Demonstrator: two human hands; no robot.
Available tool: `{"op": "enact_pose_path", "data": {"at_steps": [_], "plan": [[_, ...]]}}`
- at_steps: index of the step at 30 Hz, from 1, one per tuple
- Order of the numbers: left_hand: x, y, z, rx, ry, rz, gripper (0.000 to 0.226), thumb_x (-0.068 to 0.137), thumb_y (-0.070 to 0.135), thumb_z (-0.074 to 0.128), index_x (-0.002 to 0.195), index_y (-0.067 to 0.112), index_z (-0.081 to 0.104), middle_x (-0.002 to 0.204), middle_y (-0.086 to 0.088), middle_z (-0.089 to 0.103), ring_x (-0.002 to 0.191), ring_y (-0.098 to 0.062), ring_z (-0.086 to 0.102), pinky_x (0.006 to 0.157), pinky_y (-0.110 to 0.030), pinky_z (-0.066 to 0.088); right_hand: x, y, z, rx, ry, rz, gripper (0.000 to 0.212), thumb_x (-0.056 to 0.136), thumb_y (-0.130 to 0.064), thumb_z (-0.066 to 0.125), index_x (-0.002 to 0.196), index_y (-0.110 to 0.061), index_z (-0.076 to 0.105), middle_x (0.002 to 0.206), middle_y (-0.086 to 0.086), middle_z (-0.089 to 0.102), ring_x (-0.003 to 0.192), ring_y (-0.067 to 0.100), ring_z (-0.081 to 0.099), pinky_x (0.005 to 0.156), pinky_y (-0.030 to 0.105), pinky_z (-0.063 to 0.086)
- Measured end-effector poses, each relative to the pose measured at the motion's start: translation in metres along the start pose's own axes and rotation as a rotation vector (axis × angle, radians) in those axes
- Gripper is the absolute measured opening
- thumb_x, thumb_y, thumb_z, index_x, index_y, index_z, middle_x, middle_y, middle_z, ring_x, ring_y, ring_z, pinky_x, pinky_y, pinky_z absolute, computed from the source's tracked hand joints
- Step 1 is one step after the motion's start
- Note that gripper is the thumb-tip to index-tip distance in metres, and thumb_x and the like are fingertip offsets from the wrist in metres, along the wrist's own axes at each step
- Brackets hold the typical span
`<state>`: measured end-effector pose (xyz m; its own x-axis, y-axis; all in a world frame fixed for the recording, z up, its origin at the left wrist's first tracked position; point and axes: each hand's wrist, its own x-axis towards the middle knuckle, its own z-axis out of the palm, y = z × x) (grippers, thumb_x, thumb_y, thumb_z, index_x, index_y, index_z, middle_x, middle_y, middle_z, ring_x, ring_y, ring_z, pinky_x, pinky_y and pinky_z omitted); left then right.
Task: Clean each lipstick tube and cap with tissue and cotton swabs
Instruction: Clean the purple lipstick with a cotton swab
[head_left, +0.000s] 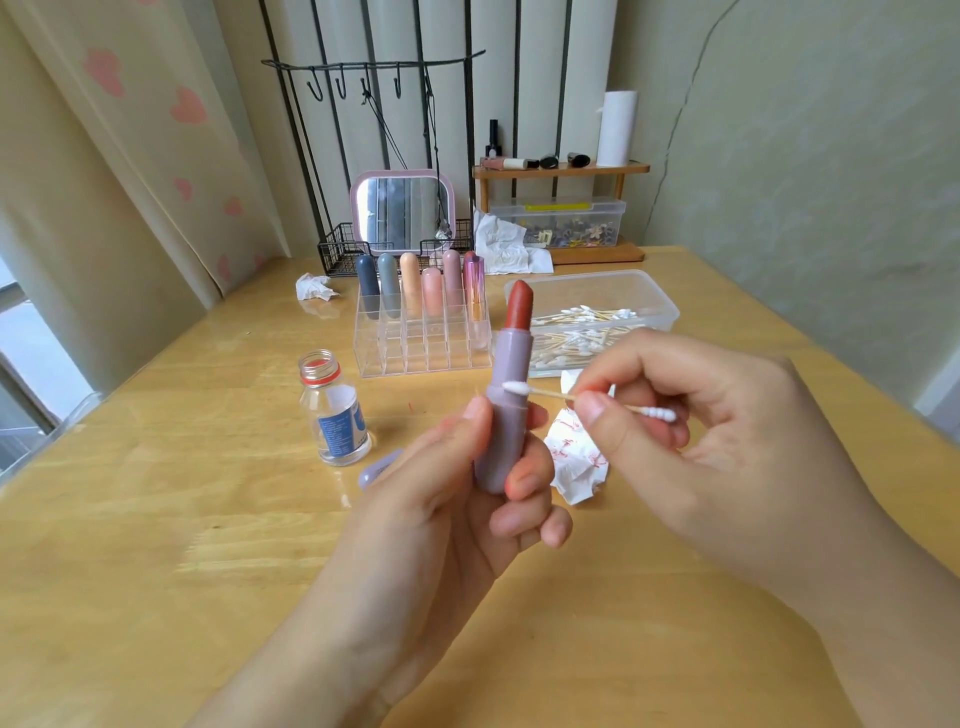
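My left hand (457, 499) grips a lilac lipstick tube (506, 415) upright above the table, its red-brown bullet wound out at the top. A wooden cotton swab (550, 393) is pinched in my right hand (717, 431), and its white left tip touches the ledge of the tube. The lilac cap (378, 468) lies on the table behind my left hand, partly hidden. A crumpled tissue (571, 457) with red smears lies just right of the tube.
An open clear bottle (335, 413) with a blue label stands left of the cap. A clear organiser (421, 332) holds several capped lipsticks. To its right sits a clear box of swabs (592, 322). Behind are a mirror (402, 210), a wire basket, a wooden shelf (561, 171) and more crumpled tissues.
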<state>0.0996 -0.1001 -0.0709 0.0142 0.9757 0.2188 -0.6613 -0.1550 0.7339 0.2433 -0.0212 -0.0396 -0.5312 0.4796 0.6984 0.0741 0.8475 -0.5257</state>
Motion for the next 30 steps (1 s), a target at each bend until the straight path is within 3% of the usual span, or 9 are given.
{"op": "enact_pose_path", "data": {"at_steps": [3, 9, 12, 20, 24, 27, 30], "plan": [[-0.001, 0.0, 0.0, 0.065, 0.013, 0.032, 0.01, 0.081, 0.021, 0.061, 0.076, 0.013, 0.06, 0.063, -0.002, 0.042, 0.049, -0.012, 0.033, 0.057, -0.028, 0.045, 0.001, 0.0, 0.0, -0.009, 0.002, -0.005, 0.014, 0.082, -0.025, 0.056, 0.071, -0.018, 0.062, 0.05, 0.004, 0.04, 0.047, 0.011, 0.038, 0.047, 0.011, 0.031], [0.001, -0.004, -0.002, 0.114, 0.017, 0.039, 0.024, 0.081, 0.027, 0.067, 0.092, 0.006, 0.067, 0.07, -0.005, 0.054, 0.054, -0.015, 0.047, 0.061, -0.031, 0.049, 0.002, 0.0, 0.0, -0.034, 0.064, 0.007, 0.012, 0.084, -0.026, 0.055, 0.075, -0.02, 0.061, 0.052, 0.004, 0.048, 0.051, 0.01, 0.042, 0.05, 0.008, 0.032], [0.002, -0.005, 0.0, 0.143, 0.072, 0.033, 0.023, 0.087, 0.026, 0.055, 0.086, 0.009, 0.071, 0.066, -0.004, 0.052, 0.051, -0.014, 0.044, 0.058, -0.03, 0.049, 0.002, 0.001, -0.001, -0.036, 0.107, 0.014, 0.011, 0.085, -0.027, 0.055, 0.078, -0.021, 0.061, 0.053, 0.004, 0.049, 0.052, 0.013, 0.042, 0.05, 0.009, 0.032], [0.001, -0.003, 0.005, 0.163, 0.13, 0.066, 0.028, 0.084, 0.027, 0.05, 0.084, 0.007, 0.07, 0.065, -0.004, 0.049, 0.05, -0.014, 0.042, 0.056, -0.029, 0.048, 0.001, -0.002, -0.001, -0.043, 0.006, -0.005, 0.014, 0.079, -0.024, 0.056, 0.067, -0.018, 0.059, 0.05, 0.003, 0.037, 0.046, 0.009, 0.033, 0.048, 0.006, 0.026], [-0.002, -0.002, 0.006, 0.361, 0.185, 0.132, 0.016, 0.084, 0.025, 0.054, 0.082, 0.011, 0.061, 0.069, -0.003, 0.051, 0.057, -0.014, 0.046, 0.06, -0.025, 0.047, -0.001, -0.004, 0.006, -0.032, 0.016, 0.001, 0.013, 0.081, -0.014, 0.063, 0.068, -0.016, 0.061, 0.047, 0.001, 0.04, 0.043, 0.005, 0.035, 0.046, 0.001, 0.029], [-0.003, -0.005, 0.002, 0.504, 0.215, 0.171, 0.013, 0.081, 0.028, 0.062, 0.083, 0.016, 0.059, 0.072, -0.002, 0.054, 0.062, -0.016, 0.053, 0.063, -0.023, 0.048, -0.002, -0.005, 0.01, -0.126, 0.023, -0.025, 0.013, 0.081, -0.019, 0.062, 0.069, -0.018, 0.061, 0.05, 0.0, 0.041, 0.044, 0.006, 0.035, 0.047, 0.007, 0.027], [-0.003, -0.004, 0.001, 0.543, 0.26, 0.214, 0.019, 0.074, 0.036, 0.065, 0.082, 0.02, 0.059, 0.072, 0.002, 0.056, 0.063, -0.014, 0.055, 0.063, -0.025, 0.049, -0.001, -0.005, 0.004, -0.098, 0.048, -0.011, 0.014, 0.077, -0.021, 0.058, 0.064, -0.018, 0.057, 0.049, 0.003, 0.038, 0.043, 0.006, 0.033, 0.047, 0.005, 0.027]]}}
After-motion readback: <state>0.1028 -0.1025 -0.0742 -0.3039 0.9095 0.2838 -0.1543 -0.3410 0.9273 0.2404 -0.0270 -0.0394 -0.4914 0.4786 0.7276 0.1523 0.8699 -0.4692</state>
